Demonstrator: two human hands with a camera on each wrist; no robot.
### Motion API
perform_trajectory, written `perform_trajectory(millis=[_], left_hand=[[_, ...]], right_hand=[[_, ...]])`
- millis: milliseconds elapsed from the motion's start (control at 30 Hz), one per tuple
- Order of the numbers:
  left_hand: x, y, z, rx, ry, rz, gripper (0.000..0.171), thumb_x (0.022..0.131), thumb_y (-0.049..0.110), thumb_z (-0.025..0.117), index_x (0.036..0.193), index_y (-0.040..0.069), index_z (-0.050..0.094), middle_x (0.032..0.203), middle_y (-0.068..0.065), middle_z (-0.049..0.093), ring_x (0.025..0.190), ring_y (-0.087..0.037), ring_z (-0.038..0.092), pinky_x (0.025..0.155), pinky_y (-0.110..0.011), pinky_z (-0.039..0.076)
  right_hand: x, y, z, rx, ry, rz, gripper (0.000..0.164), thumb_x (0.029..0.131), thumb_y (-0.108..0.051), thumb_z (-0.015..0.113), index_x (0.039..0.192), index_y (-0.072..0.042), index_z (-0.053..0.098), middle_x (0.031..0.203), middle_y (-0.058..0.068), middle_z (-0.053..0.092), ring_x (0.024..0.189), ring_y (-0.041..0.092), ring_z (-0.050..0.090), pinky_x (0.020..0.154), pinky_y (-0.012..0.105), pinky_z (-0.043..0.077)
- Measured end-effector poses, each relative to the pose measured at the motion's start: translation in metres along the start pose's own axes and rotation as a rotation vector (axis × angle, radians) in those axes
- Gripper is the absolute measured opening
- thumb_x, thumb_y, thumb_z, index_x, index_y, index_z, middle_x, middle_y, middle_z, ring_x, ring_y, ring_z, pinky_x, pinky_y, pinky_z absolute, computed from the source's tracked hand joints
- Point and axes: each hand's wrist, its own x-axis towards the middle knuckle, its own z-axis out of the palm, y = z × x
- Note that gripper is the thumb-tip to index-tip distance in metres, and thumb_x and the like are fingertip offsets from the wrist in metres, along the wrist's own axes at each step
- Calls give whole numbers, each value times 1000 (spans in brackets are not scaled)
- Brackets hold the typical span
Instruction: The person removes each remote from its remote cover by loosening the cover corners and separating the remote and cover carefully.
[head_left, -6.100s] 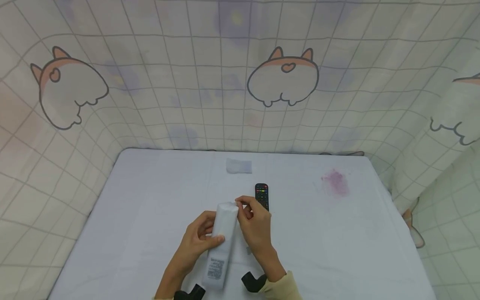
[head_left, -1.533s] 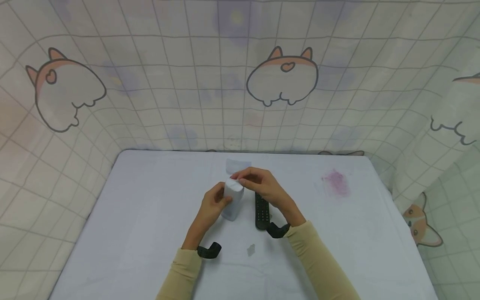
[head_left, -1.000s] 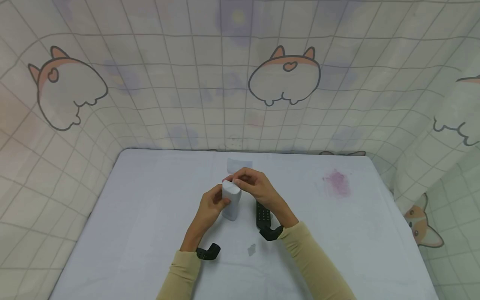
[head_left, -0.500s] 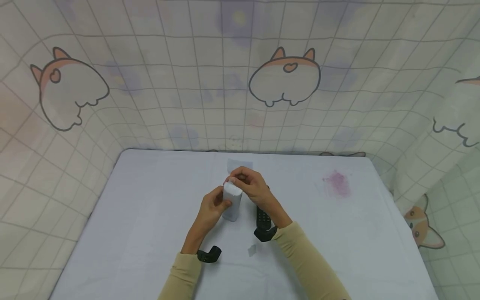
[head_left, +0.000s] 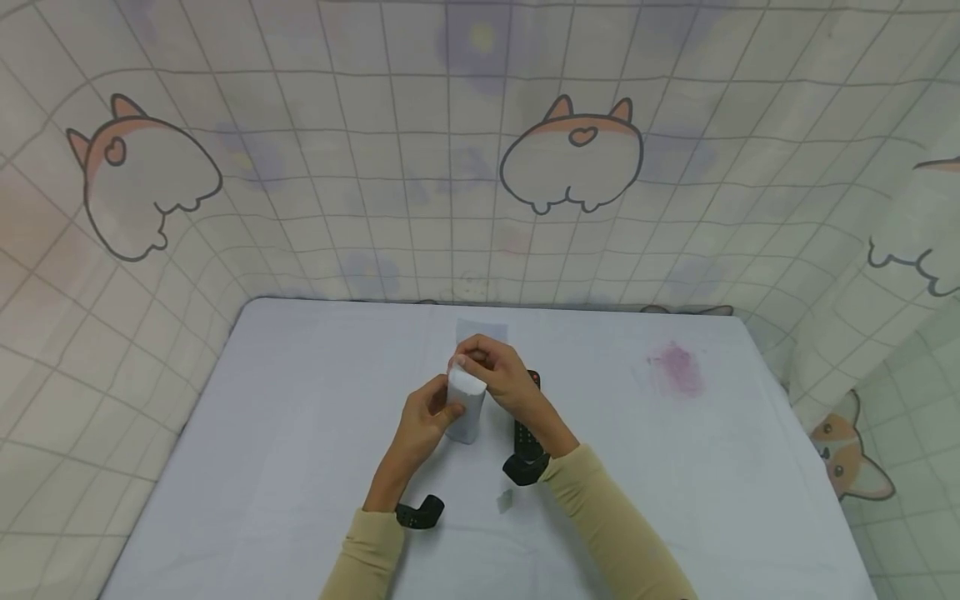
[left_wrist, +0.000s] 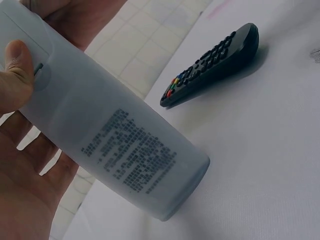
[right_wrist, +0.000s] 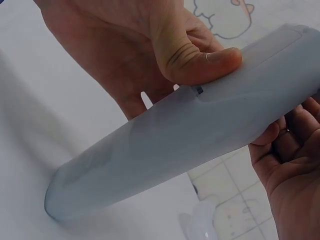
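A long white plastic body (left_wrist: 100, 90) with rounded edges stands tilted between my hands over the table. Printed dark text covers its lower part, and a lid-like outline with a small dark slot shows higher up. My left hand (head_left: 422, 421) grips its side, the thumb (left_wrist: 16, 62) lying flat beside the slot. At the upper end, my right hand (head_left: 501, 375) pinches the top with bent fingers; in the right wrist view its fingers (right_wrist: 302, 125) curl against the underside. The top end itself is partly hidden by the fingers.
A black remote control (left_wrist: 212, 65) lies to the right, partly under my right forearm in the head view. A pale rectangular sheet (head_left: 483, 327) lies behind the hands. A small grey scrap (head_left: 505, 500) lies nearer me, and a pink stain (head_left: 678, 367) marks the white tablecloth (head_left: 300, 400).
Since the oldest frame, both hands have carried the white body away from me and raised its top end. Lately my right hand has shifted slightly left along the top, uncovering the remote's far end.
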Motion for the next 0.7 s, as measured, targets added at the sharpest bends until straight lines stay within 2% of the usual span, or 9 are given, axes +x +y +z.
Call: perform_trajectory(millis=[233,533,700], left_hand=[[-2,0,3,27,2,0,38,94,14,73,129,2,65,129,-16,70,131,-34,63,116,-59,45],[-3,0,4,35,1,15,37,94,17,74,128,3,65,127,-15,70,130,-34,63,115,-59,46],[-4,2,5,31,4,7,38,94,17,73,129,3,65,128,-15,70,130,-35,64,114,-59,47]], right_hand=[[-1,1,1,-27,9,45,16,107,-9,57,114,5,63,86,-11,69,73,4,61,63,20,50],[-2,3,1,-15,32,85,16,107,-7,56,114,6,62,84,-10,68,72,4,58,61,19,48],[-4,1,-1,-13,26,92,17,107,-9,57,115,5,62,89,-10,70,76,5,61,65,20,50]])
